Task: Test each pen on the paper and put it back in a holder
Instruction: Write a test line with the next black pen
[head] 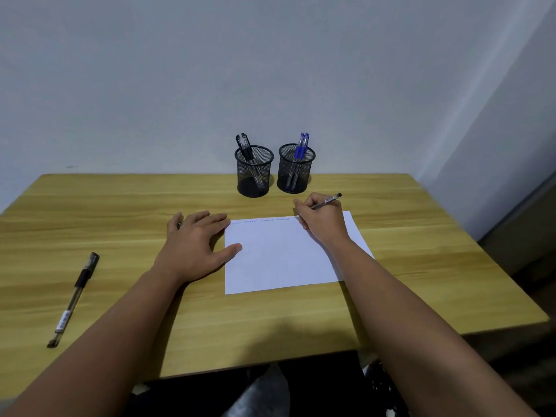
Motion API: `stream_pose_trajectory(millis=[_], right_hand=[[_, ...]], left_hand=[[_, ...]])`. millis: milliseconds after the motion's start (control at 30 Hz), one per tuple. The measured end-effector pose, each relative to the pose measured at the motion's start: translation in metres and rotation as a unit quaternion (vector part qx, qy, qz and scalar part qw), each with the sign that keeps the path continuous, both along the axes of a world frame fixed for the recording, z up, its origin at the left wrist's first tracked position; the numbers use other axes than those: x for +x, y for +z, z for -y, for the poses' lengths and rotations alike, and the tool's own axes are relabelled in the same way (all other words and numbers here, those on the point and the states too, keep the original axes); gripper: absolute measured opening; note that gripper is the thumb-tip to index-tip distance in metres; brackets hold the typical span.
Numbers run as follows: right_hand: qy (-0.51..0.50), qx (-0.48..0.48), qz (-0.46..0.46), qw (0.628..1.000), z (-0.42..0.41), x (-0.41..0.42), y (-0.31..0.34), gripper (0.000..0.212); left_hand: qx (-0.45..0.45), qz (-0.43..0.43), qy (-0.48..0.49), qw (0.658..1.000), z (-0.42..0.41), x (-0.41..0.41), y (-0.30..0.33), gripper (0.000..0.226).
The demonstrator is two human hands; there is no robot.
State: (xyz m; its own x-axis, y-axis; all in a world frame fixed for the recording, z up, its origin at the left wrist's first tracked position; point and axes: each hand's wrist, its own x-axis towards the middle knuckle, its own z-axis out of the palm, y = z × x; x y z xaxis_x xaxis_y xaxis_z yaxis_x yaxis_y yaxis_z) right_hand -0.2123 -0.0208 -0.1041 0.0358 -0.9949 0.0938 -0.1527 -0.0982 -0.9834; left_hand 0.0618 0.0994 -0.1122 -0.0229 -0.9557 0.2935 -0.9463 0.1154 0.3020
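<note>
Wooden worktop (120, 212): right hand (323, 219) curled round a pen (326, 201), tip on the paper (279, 257); left hand (195, 245) flat, fingers spread, pinning its edge.

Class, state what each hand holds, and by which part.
Right hand: a pen, gripped near its tip. Left hand: nothing; flat on the paper's edge.

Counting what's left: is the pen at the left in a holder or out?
Out: the pen lies flat on the table, capped.
</note>
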Motion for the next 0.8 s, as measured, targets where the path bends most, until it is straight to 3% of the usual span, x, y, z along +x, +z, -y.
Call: stream_pose_trajectory(millis=[633, 800], right_hand=[[-0.025, -0.004, -0.018, 1.0, -0.001, -0.001, -0.001, 0.037], [-0.047, 0.013, 0.058, 0.997, -0.006, -0.001, 0.009, 0.039]], left_hand=[[0.002, -0.003, 0.002, 1.0, -0.003, -0.002, 0.003, 0.079], [0.004, 0.0, 0.003, 1.0, -0.004, -0.002, 0.003, 0.079]])
